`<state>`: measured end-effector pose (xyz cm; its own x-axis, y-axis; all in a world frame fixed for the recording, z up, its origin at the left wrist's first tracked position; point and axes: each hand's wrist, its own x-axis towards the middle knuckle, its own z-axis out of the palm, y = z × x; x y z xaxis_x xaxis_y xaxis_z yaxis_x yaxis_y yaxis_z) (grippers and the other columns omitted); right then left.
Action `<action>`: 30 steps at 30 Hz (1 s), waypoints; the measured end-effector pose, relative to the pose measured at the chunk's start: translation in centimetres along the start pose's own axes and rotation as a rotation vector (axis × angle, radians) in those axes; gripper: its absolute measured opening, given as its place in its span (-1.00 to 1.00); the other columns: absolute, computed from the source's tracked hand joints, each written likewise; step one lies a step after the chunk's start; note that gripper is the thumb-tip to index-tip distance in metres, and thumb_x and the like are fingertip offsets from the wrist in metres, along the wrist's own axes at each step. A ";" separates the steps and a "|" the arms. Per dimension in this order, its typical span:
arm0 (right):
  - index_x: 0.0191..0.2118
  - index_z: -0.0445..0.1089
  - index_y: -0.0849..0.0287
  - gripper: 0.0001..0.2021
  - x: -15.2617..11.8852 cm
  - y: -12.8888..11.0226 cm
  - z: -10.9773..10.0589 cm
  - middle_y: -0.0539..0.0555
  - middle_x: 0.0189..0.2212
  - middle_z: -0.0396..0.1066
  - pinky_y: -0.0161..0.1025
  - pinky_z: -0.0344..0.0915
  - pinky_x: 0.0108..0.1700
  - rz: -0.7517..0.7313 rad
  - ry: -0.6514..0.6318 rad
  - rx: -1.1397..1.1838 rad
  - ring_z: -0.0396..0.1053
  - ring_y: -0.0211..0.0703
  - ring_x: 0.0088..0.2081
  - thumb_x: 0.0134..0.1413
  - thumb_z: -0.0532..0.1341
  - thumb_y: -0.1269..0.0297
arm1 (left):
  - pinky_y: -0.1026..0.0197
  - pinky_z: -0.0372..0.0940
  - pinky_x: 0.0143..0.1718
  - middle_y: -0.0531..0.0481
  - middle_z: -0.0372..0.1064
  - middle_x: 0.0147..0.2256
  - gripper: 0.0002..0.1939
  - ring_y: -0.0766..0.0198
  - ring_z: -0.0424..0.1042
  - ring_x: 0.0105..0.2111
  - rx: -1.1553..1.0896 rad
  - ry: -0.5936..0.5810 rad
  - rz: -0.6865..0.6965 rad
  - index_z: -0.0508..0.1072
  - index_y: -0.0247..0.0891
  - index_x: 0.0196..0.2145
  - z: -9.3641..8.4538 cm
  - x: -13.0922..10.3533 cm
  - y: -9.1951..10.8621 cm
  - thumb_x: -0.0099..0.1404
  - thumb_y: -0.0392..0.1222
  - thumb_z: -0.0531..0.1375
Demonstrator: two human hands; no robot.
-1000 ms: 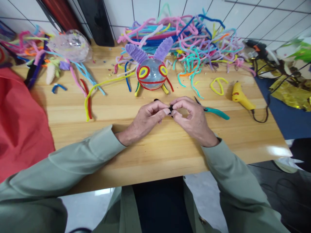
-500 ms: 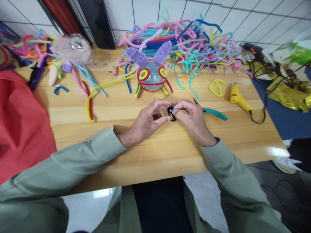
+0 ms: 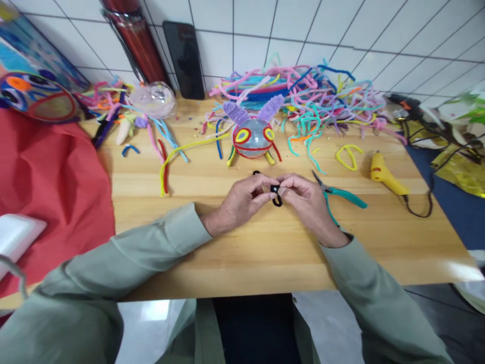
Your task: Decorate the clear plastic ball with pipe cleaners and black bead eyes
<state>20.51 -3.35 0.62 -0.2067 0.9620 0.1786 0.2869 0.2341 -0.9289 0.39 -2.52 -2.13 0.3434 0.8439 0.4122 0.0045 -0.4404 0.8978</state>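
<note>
Near the middle of the wooden table, my left hand (image 3: 241, 203) and my right hand (image 3: 307, 205) meet fingertip to fingertip. Both pinch a small black curled piece (image 3: 277, 200), partly hidden by the fingers. Another black end shows just above my left fingers. Behind my hands stands a clear ball figure (image 3: 254, 139) with purple ears, yellow and red eyes and a red mouth line. Teal-handled pliers (image 3: 346, 196) lie open beside my right hand.
Colourful pipe cleaners (image 3: 303, 88) are heaped at the back. A yellow glue gun (image 3: 386, 174) and its cable lie at right. A red cloth (image 3: 56, 187) covers the left side. A phone (image 3: 184, 60) and a red flask (image 3: 138, 43) stand against the tiled wall.
The view has shifted, so everything appears lower and further right. The black piece is turned differently between my fingers, with a black end now visible above my left hand.
</note>
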 end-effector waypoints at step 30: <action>-0.36 0.48 0.06 -0.92 0.0 -0.7 0.4 0.07 -0.23 0.58 -0.07 0.39 -0.02 -0.074 0.040 -0.117 0.53 -0.05 -0.13 0.17 0.28 0.32 | 0.35 0.25 -0.41 0.09 0.49 -0.34 -0.84 0.41 0.37 -0.44 -0.089 -0.004 -0.037 0.47 -0.23 -0.12 0.2 0.0 0.1 0.44 -0.17 0.36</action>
<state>19.98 -3.56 1.12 -0.1943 0.9457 0.2607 0.3802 0.3176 -0.8687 0.55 -2.65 -2.05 0.3483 0.8578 0.3780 -0.0663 -0.3797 0.9227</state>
